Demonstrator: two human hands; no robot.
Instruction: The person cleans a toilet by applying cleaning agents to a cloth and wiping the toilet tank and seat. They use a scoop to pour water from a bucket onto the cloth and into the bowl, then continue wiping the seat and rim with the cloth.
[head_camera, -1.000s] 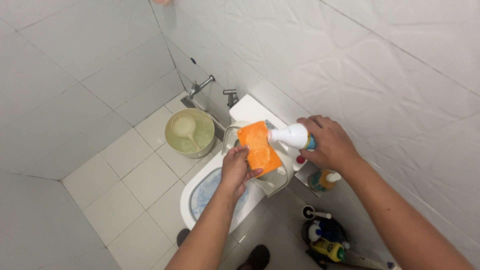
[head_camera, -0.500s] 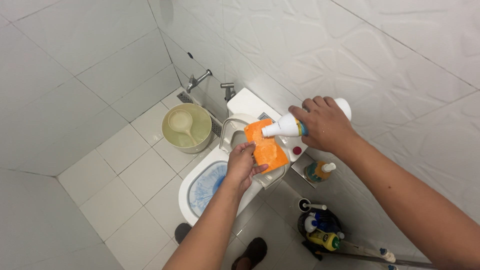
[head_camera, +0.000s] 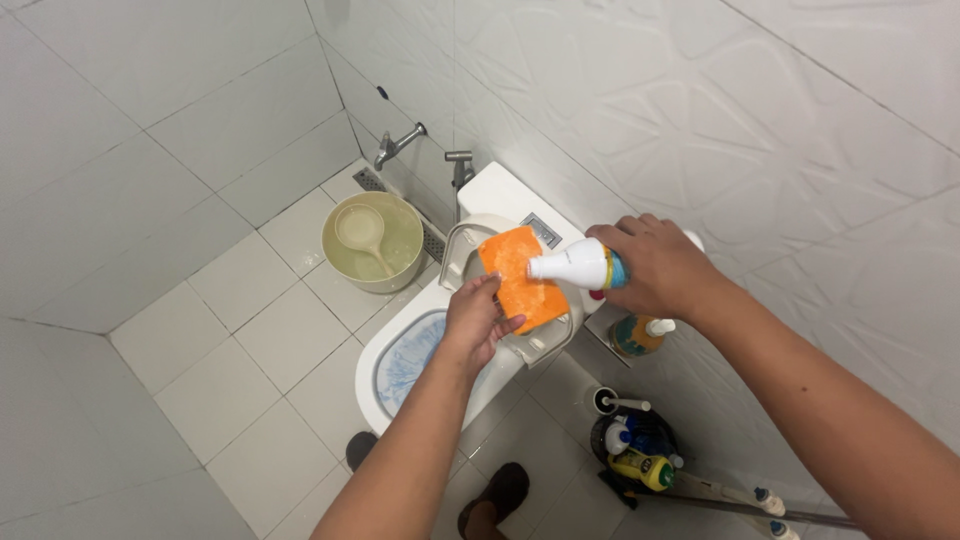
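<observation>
Above the white toilet bowl (head_camera: 385, 375) with its blue-streaked inside, your two hands meet over the raised seat. Your left hand (head_camera: 472, 322) holds a flat orange rectangular sponge (head_camera: 520, 278) from below, fingers closed on its lower edge, so the sponge stands tilted with its wide face turned up toward you. The surface of the sponge is bright orange and looks even; its corners are slightly rounded.

Your right hand (head_camera: 655, 268) is wrapped around a white plastic bottle with a colourful label (head_camera: 580, 266). The bottle lies almost horizontal, and its white narrow cap end points to the left, right over the upper part of the sponge. I cannot tell if the cap touches the sponge or only hangs just above it.

Behind the sponge is the white toilet tank (head_camera: 505, 195) against the tiled wall. To the left on the white floor tiles (head_camera: 245, 340) stands a round beige plastic bucket (head_camera: 375, 240) with a beige ladle (head_camera: 362, 230) lying inside it, below a metal wall tap (head_camera: 398, 146). Under your right forearm, a small orange pump bottle (head_camera: 637, 335) stands near the wall, and lower down some cleaning bottles (head_camera: 640, 455) are grouped on the floor.
</observation>
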